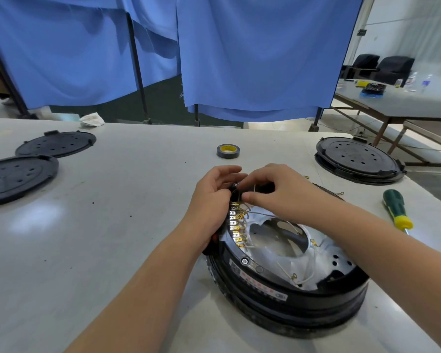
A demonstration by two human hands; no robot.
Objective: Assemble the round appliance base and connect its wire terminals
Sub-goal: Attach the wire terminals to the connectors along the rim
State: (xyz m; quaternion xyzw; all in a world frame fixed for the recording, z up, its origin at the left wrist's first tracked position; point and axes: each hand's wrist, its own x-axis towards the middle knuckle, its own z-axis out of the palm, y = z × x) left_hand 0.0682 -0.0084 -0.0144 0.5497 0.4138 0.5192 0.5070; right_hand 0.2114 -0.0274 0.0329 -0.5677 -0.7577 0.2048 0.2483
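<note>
Both hands, left hand (211,197) and right hand (273,192), are meeting, fingers pinching a wire (261,212) at the round base's (290,299) brass terminals (237,225).

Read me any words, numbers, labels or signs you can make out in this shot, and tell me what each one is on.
None of the text here is legible.
White sticker with red print on the round appliance base rim: too blurred to read.
Small patterned code patch beside that sticker: too blurred to read.
Roll of tape, yellow core: no marking can be made out.
Green and yellow screwdriver: no lettering visible.
Small dark sign on the far wall: too small to read.
</note>
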